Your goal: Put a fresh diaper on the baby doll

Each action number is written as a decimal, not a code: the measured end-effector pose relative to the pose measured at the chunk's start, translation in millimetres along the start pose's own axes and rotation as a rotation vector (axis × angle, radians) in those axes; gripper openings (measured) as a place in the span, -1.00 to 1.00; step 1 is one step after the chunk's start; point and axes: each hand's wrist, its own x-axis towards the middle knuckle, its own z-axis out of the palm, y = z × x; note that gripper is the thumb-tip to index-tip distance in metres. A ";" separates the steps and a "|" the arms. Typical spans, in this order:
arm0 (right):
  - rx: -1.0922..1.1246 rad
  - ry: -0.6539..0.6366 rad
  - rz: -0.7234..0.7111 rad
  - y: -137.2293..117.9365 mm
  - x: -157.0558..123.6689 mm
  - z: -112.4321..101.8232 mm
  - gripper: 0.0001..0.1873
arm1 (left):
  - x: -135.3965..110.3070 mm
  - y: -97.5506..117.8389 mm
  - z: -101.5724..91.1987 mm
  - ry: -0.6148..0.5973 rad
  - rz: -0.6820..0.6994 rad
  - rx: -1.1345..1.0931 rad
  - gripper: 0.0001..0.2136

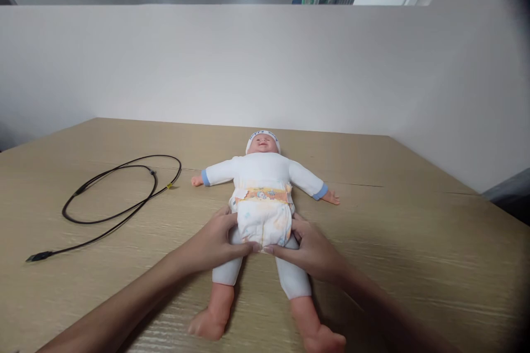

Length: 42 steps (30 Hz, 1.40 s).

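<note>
A baby doll in a white suit with blue cuffs and a white cap lies on its back, feet toward me. Around its hips is a white diaper with an orange printed waistband, fastened at the front. My left hand grips the diaper at its left leg edge, thumb at the crotch. On the other side my right hand holds the opposite leg edge, its thumb close to the left one. Fingers of both hands are partly hidden behind the diaper and the doll's thighs.
A black cable lies loosely coiled on the left of the wooden table, its plug toward the front left. Behind the table's far edge rises a white partition.
</note>
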 end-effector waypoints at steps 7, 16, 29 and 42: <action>0.003 -0.056 0.000 0.1 2.5 -4.3 -0.65 | 3.4 4.5 -0.6 -0.021 -0.036 -0.010 -0.68; -0.034 0.027 0.002 -3.0 -1.4 2.8 -0.55 | 3.3 2.5 0.6 -0.020 -0.036 -0.027 -0.68; -0.005 -0.045 0.006 5.0 1.9 -7.0 -0.59 | 4.3 0.6 -4.0 -0.078 -0.085 -0.153 -0.61; 0.126 -0.031 -0.027 5.5 -2.9 -8.4 -0.44 | 7.0 -8.1 -8.9 -0.120 -0.002 -0.246 -0.55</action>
